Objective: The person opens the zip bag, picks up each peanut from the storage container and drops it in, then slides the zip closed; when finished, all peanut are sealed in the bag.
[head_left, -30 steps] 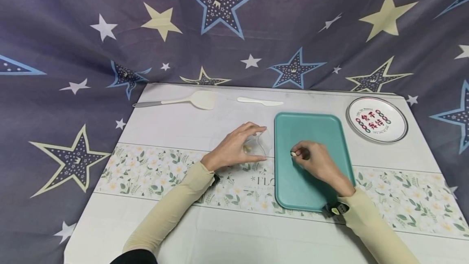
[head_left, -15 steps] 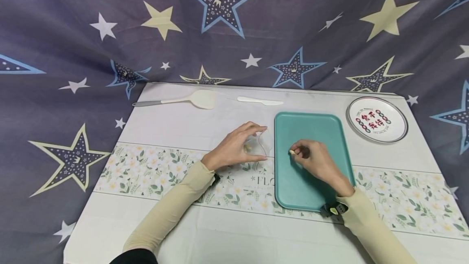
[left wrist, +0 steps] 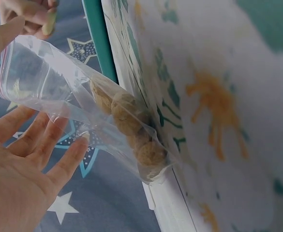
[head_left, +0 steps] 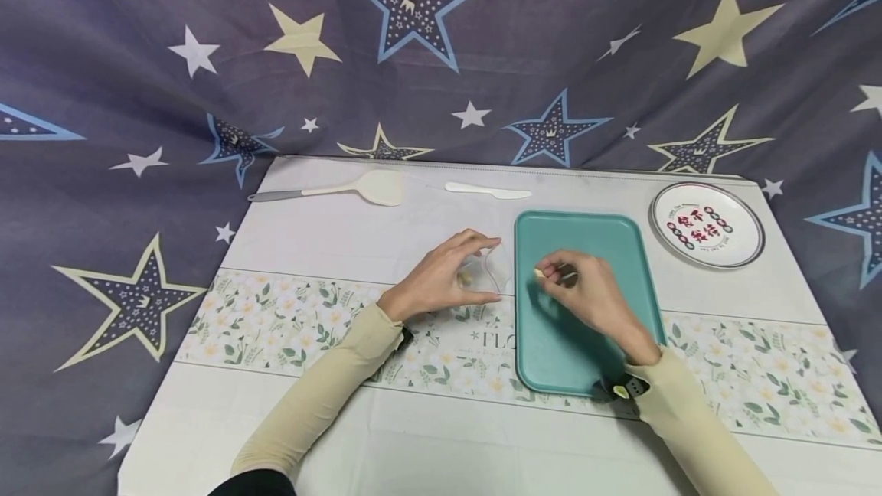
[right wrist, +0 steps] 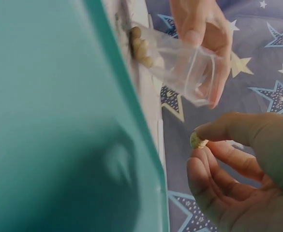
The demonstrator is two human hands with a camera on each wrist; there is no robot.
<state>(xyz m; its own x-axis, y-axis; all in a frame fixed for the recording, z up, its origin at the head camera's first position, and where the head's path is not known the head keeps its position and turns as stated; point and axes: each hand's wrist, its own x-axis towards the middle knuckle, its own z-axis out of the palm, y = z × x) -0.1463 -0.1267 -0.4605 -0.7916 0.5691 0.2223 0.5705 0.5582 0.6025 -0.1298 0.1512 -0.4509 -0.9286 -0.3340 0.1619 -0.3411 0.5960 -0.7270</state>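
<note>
My left hand (head_left: 441,275) holds a clear zip bag (left wrist: 59,72) upright by its mouth, thumb on one side and fingers spread along the other. Several round tan, wrinkled pieces (left wrist: 126,113) lie in the bottom of the bag; their kind is unclear. My right hand (head_left: 586,293) pinches a small pale yellowish piece (right wrist: 198,140) between thumb and fingertips. It hovers over the left part of the teal tray (head_left: 586,366), a little way from the bag's mouth. In the head view the left hand partly covers the bag.
A spatula (head_left: 379,187) and a white plastic knife (head_left: 489,190) lie along the back of the table. A white plate (head_left: 710,224) with red lettering stands at the back right. A star-patterned curtain (head_left: 427,113) hangs behind the table.
The right hand, still pinching the pale piece, has moved left and slightly up over the tray, closer to the bag. The left hand and bag have stayed in place.
</note>
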